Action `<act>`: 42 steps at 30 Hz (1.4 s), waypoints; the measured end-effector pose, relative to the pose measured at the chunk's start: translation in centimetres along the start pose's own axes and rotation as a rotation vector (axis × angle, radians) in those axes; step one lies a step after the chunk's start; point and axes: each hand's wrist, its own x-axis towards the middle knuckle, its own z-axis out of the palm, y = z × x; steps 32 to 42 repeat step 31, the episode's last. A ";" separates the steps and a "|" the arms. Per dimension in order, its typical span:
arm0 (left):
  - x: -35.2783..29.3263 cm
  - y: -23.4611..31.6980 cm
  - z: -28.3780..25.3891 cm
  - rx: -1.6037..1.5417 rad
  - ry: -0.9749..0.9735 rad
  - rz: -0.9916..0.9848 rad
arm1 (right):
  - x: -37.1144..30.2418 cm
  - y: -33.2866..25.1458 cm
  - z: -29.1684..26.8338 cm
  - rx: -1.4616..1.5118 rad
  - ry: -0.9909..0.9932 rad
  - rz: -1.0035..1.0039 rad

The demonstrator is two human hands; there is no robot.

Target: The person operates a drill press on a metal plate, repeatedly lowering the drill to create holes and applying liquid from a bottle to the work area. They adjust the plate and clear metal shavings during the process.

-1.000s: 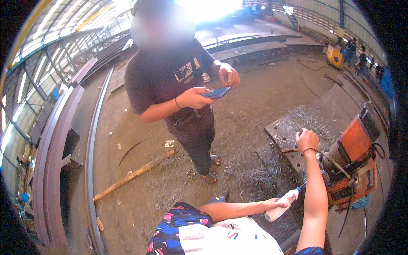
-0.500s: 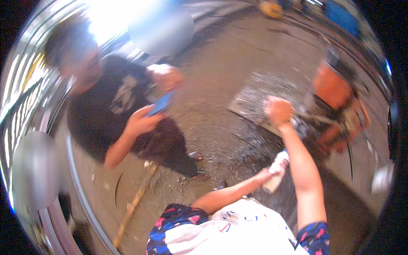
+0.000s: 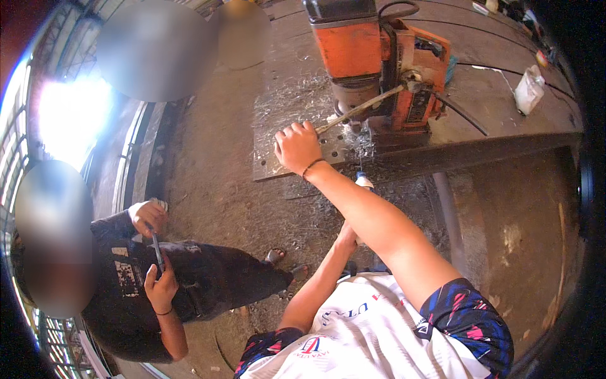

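An orange and black drilling machine (image 3: 350, 54) stands on a flat steel plate (image 3: 268, 151) with holes, strewn with metal shavings. My right hand (image 3: 298, 148) is closed round the end of its long feed lever (image 3: 369, 107). Below the drill's cutting end, my left hand (image 3: 348, 235) grips a white squeeze bottle (image 3: 364, 182) with a blue cap. The thin nozzle points up toward the shavings under the drill. My right forearm hides most of the bottle and part of my left hand.
At the left a person in dark clothes (image 3: 126, 271) holds a phone (image 3: 158, 249). A white container (image 3: 529, 90) stands on the steel table (image 3: 499, 136) to the right. A black rod (image 3: 464, 114) juts from the machine. Shavings litter the ground.
My view has swung to the right, so the machine now sits nearer the middle and the person lower left. Both hands keep their holds; the bottle's nozzle now shows beneath the drill.
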 end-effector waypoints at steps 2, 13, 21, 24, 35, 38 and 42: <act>-0.5 -0.3 -0.6 0.009 0.034 0.001 | -0.1 -0.6 0.3 -0.005 -0.042 -0.001; -3.1 2.8 4.1 0.045 0.208 -0.093 | 4.2 0.4 -4.3 -0.060 -0.785 -0.046; -2.9 2.5 3.4 0.093 0.176 -0.080 | 5.8 -0.1 -2.0 -0.024 -0.956 0.029; -3.5 2.8 3.5 0.123 0.165 -0.083 | 6.0 -0.6 -2.4 -0.114 -1.029 0.023; -4.3 4.1 2.8 0.073 0.143 -0.150 | 6.3 -0.8 -1.5 -0.066 -0.981 0.010; -4.3 4.1 2.8 0.073 0.143 -0.150 | 6.3 -0.8 -1.5 -0.066 -0.981 0.010; -4.3 4.1 2.8 0.073 0.143 -0.150 | 6.3 -0.8 -1.5 -0.066 -0.981 0.010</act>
